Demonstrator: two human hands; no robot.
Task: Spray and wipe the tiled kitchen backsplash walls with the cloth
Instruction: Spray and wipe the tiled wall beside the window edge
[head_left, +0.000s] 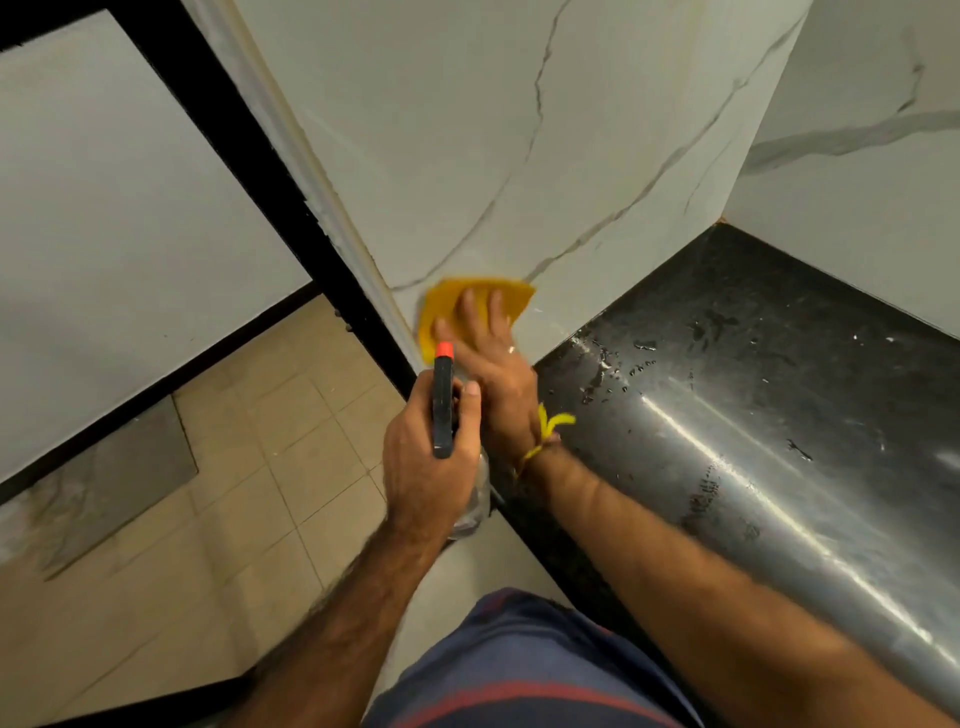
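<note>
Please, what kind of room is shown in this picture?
Most likely a home kitchen. A dark polished countertop with water drops meets marble-look wall tiles at a corner, and beige floor tiles lie beside it. No sink or stove is in view, so this is a guess.

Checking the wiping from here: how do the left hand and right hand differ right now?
The left hand grips the spray bottle, fingers curled; the right hand presses the yellow cloth flat against the marble wall. The left is off the wall, the right on it. Both are bare.
</note>
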